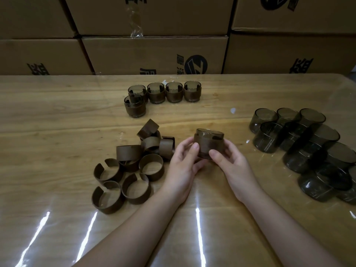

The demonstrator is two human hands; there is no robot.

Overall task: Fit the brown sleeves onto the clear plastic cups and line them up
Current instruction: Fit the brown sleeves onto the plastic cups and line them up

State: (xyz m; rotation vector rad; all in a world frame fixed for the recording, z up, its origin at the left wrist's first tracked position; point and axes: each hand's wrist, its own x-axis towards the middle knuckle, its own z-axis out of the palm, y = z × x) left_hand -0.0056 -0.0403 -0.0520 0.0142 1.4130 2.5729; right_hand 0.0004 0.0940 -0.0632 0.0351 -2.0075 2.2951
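Observation:
A clear smoky cup [209,136] with a brown sleeve [204,146] round it is held upright over the table's middle. My left hand [183,162] grips its left side and my right hand [229,160] grips its right side, thumbs on the sleeve. A pile of loose brown sleeves [133,166] lies to the left of my hands. Several bare cups [300,143] are bunched at the right. Further back, several sleeved cups [164,92] stand in a row, with one more sleeved cup [134,106] in front of the row's left end.
Stacked cardboard boxes [154,53] wall off the far side of the wooden table [57,116]. A glossy clear sheet covers the tabletop and throws bright glare streaks near the front edge.

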